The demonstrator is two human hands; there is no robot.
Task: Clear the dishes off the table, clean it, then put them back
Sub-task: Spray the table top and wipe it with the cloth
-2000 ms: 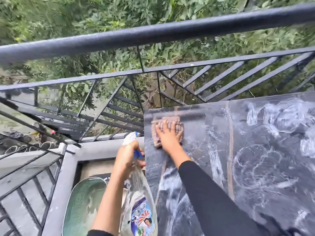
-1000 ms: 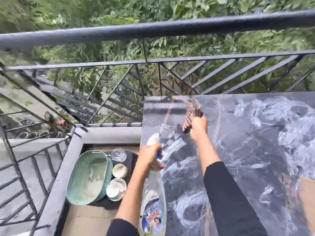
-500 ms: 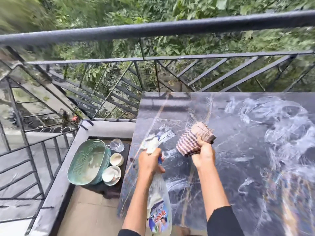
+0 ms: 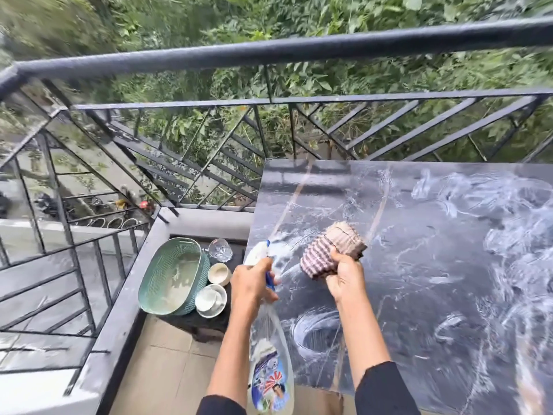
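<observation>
We see our left hand (image 4: 250,284) with its grip wrapped around the neck of a clear plastic spray bottle (image 4: 269,363), a finger on the blue trigger and the white nozzle aimed at the cloth. Our right hand (image 4: 345,278) has its grip clamped on a bunched, ribbed cloth (image 4: 330,253), striped in pink and tan, held just above the counter (image 4: 449,265). The counter is a dark, glossy marbled slab with pale veins, smeared with white soapy swirls and one ring-shaped mark near its front edge.

The dishes sit off the counter, down to its left on a low dark stand (image 4: 206,324) over the tiled balcony floor: a mint-green woven plastic basket (image 4: 173,277) of oval shape, a faceted clear glass (image 4: 220,250) beside it, a small cream bowl (image 4: 219,273), and a white cup on a saucer (image 4: 210,300), all close together. A black metal railing (image 4: 299,52) with slanted bars rings the balcony, with green foliage beyond.
</observation>
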